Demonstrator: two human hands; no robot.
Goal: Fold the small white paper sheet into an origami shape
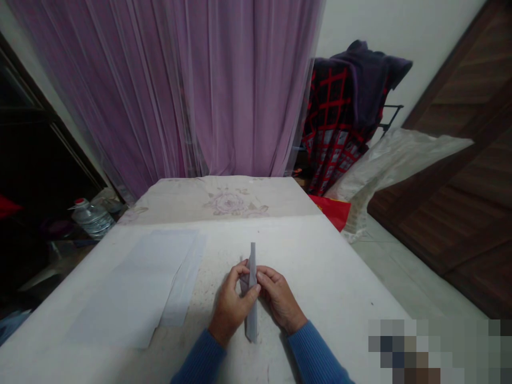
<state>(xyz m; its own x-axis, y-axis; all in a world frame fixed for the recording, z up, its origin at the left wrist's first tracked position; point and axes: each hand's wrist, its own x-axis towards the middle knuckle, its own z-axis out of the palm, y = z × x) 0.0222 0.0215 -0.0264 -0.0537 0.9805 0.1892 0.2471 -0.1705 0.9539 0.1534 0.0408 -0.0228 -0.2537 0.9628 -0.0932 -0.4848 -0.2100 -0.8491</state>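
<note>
Grey strip (pixel 251 322), seemingly paper, already folded narrow, pinched by left hand (pixel 231 303) and right hand (pixel 280 298) before me; flat sheets (pixel 132 288) lie unfolded on the tabletop (pixel 324 298).

Both forearms came in from the lower edge of the view, the left forearm (pixel 202 357) slanting up rightward and the right forearm (pixel 318 356) slanting up leftward, each covered to the wrist by a ribbed blue sleeve. The left grip (pixel 231 301) was closed, its fingers bent and its thumb stretched toward the right grip (pixel 280 298). That one was closed too, thumb and forefinger drawn together in a pinch, the two thumb tips near each other
</note>
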